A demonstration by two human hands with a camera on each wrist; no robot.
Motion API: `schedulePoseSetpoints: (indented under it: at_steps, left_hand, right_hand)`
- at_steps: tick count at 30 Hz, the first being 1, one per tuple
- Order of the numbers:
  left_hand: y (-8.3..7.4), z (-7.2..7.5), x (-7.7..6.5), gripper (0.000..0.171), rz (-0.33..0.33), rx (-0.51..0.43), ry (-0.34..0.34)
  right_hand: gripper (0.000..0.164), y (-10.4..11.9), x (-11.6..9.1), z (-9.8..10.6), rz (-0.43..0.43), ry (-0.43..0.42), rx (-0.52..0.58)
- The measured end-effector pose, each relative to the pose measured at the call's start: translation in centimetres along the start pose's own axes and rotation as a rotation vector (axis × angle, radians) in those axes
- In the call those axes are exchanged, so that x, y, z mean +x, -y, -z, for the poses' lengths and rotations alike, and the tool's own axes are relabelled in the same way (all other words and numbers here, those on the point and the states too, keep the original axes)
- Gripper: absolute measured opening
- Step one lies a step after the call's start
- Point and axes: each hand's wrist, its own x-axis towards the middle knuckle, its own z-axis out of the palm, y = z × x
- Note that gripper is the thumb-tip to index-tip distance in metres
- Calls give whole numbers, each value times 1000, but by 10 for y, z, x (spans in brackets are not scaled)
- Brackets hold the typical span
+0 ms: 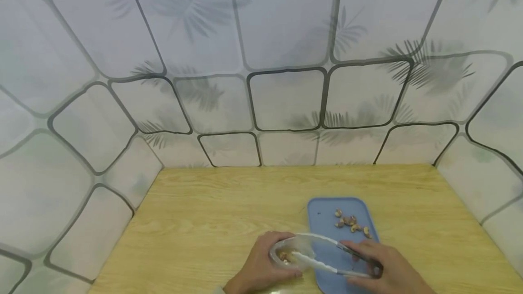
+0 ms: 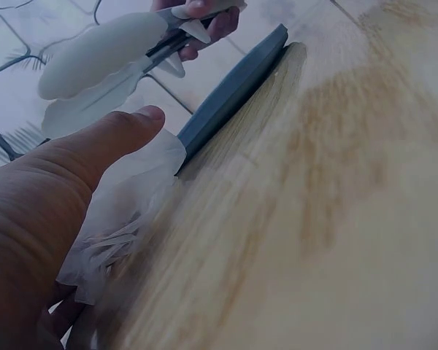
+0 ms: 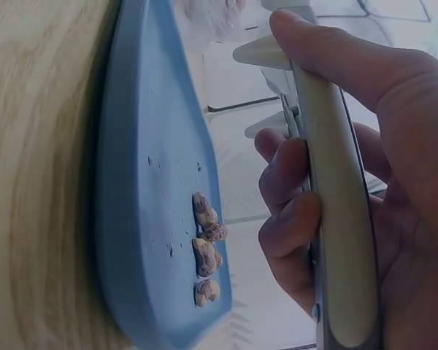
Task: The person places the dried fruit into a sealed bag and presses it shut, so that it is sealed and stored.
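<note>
My left hand holds a translucent, crinkled plastic bag by its sides, thumb and fingers around its mouth. A few nuts show inside the bag. In my right hand is a pair of kitchen tongs, gripped by the handles, their white scalloped heads spread apart. The heads point left and overlap the bag's mouth in the head view; no nut shows between them. Several skin-on cashews lie on the blue tray, beyond the tongs.
The tray stands on a wood-grain table, partly under my right hand and the tongs. Dark crumbs dot the tray. A patterned wall covering encloses the table at the back and both sides.
</note>
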Motion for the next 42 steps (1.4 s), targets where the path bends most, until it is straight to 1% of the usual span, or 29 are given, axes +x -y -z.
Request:
schedulePoseSetpoints:
  at_steps: [6, 9, 13, 15, 17, 20, 23, 29, 31, 37, 42]
  left_hand:
    - [-1, 0, 1, 71, 16, -13, 14]
    - [-1, 0, 0, 72, 23, -7, 16]
    - [-1, 0, 0, 71, 31, -15, 22]
    - [-1, 0, 0, 71, 23, -13, 19]
    - [0, 0, 0, 72, 11, -7, 12]
    - [1, -1, 1, 72, 2, 10, 2]
    - [2, -1, 1, 72, 4, 14, 4]
    - [2, -1, 1, 73, 17, 1, 9]
    - [2, -1, 0, 73, 16, 3, 8]
    - [2, -1, 1, 73, -9, 16, -1]
    - [1, -1, 1, 72, 3, 9, 5]
  right_hand:
    - [63, 0, -2, 2, -71, -25, 13]
    - [65, 1, -3, 3, -90, -59, -7]
    - [66, 3, -3, 4, -99, -153, -105]
    - [65, 4, -3, 4, -129, -197, -172]
    - [65, 5, -3, 5, -174, -218, -227]
    - [66, 5, -3, 7, -232, -221, -296]
    - [67, 4, -4, 8, -270, -204, -334]
    - [63, -2, -5, 11, -279, -207, -394]
    - [63, -4, -6, 13, -291, -206, -404]
    - [66, -8, -8, 20, -374, -181, -418]
    - [68, -14, -10, 23, -394, -183, -438]
